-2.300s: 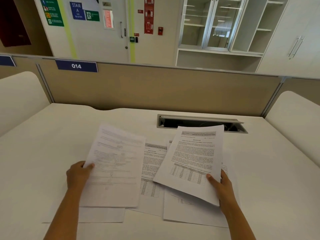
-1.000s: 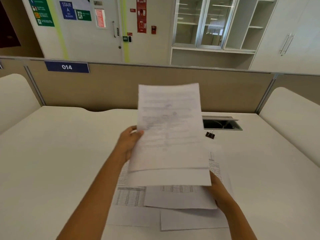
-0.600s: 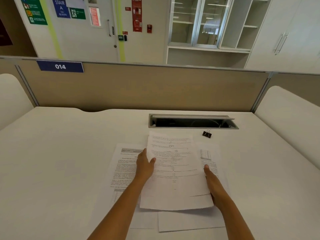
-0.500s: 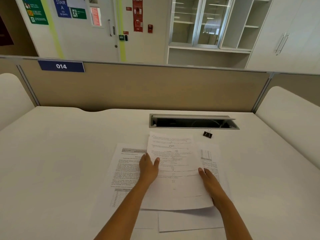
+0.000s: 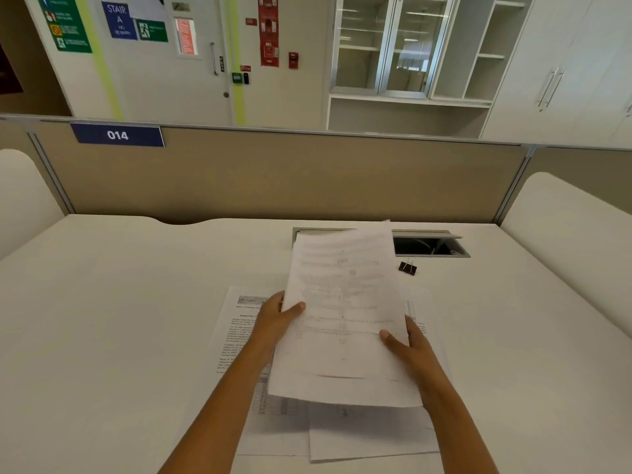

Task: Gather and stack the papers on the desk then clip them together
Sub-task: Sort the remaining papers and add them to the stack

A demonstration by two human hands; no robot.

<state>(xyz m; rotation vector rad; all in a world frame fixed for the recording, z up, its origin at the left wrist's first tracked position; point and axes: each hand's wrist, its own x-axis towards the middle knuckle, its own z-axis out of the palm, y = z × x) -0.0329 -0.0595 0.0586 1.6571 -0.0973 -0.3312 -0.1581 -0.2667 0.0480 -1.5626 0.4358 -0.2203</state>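
Fingers [image 5: 294, 307] of both hands pinch papers [image 5: 345, 313] above white desk [image 5: 119, 302] (beige partition [image 5: 273, 179] behind).

I saw a white desk [image 5: 119, 319] carrying several printed sheets [image 5: 239, 336] that lay flat and overlapping near its front edge. A black binder clip [image 5: 407, 267] sat further back, just in front of the open cable slot [image 5: 431, 246] set into the desktop.
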